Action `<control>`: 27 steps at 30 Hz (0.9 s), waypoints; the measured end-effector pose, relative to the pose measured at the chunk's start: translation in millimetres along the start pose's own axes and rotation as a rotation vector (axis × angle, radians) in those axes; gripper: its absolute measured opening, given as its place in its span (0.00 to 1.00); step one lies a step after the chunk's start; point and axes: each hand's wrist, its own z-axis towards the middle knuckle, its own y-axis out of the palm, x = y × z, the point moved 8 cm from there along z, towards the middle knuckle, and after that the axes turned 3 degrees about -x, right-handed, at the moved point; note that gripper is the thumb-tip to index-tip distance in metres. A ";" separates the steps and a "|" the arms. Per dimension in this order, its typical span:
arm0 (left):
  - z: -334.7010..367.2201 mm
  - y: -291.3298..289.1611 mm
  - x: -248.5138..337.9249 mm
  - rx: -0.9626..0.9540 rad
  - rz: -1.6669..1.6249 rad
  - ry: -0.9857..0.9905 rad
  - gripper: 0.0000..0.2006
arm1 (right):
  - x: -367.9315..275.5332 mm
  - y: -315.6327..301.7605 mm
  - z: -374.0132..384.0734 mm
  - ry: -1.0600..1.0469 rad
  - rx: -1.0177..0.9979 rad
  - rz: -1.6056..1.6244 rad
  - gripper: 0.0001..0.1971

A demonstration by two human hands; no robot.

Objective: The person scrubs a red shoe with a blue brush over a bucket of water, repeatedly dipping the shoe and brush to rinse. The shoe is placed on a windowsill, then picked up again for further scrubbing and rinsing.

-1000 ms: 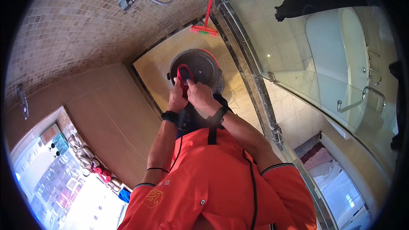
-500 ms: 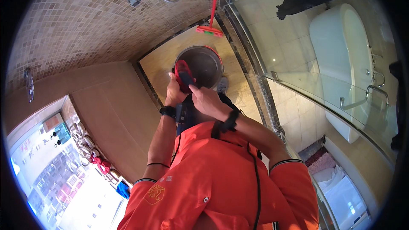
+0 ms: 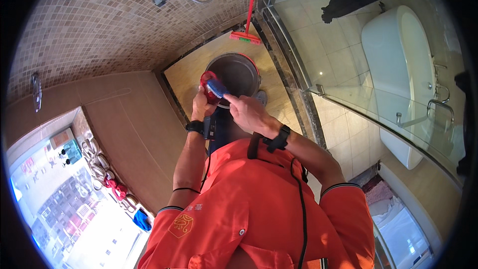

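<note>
My left hand [image 3: 201, 105] is closed around a red shoe [image 3: 207, 76], tilted over the left side of a grey bucket [image 3: 242, 75]. In my right hand [image 3: 252, 115] I grip a blue brush [image 3: 218, 88], its body lying against the shoe. My index finger stretches along the brush. Part of the shoe is hidden behind the brush and my left fingers. The bucket stands on the floor just beyond my hands.
A red broom [image 3: 245, 37] leans in the far corner. The tiled wall [image 3: 99, 35] carries a tap and a hose. To the right, a glass panel [image 3: 373, 107] stands before a white bathtub [image 3: 398, 60]. Several shoes [image 3: 97, 162] line the window ledge at left.
The shoe has turned in my left hand and appears shorter. The brush has shifted slightly, showing more of its blue side, and my right hand has moved a little to the right.
</note>
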 end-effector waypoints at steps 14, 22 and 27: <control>9.2 22.4 11.1 -0.233 1.245 0.698 0.13 | 1.0 -8.3 1.3 0.089 0.142 0.240 0.18; -13.9 30.8 25.4 -0.296 0.095 0.295 0.27 | -2.3 7.0 7.7 -0.032 0.077 0.044 0.20; -44.3 82.4 19.9 -0.243 -0.139 0.028 0.33 | -25.1 -3.5 -12.1 -0.011 0.003 -0.081 0.22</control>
